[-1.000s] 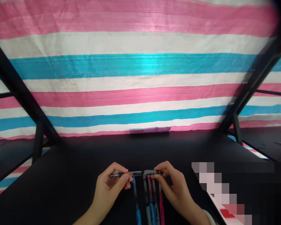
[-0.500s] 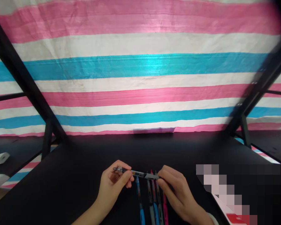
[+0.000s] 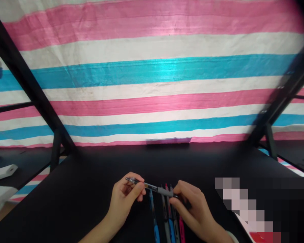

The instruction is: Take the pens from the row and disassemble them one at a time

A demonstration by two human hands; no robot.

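My left hand (image 3: 128,195) pinches the clear barrel of a pen with a grey grip (image 3: 164,191), held nearly level above the table. At the pen's other end, the thumb and fingers of my right hand (image 3: 191,206) close on its dark end. Below it, several pens lie side by side, pointing away from me. A pen with a blue grip (image 3: 156,233) lies apart on the left. Closer together are a grey-grip pen (image 3: 166,229), another blue-grip pen (image 3: 171,229), a second grey one (image 3: 176,231) and a pink pen (image 3: 182,231), partly covered by my right hand.
The black tabletop (image 3: 103,165) reaches back to a striped plastic sheet (image 3: 162,71). Black frame bars (image 3: 40,104) slope on both sides. White devices (image 3: 2,173) stand at the far left. At the right, a red and white item (image 3: 258,236) is partly pixelated.
The pen has tilted slightly, its right end lower, and more of its dark right end shows. My right fingers have shifted along that end. The whole view has moved slightly.
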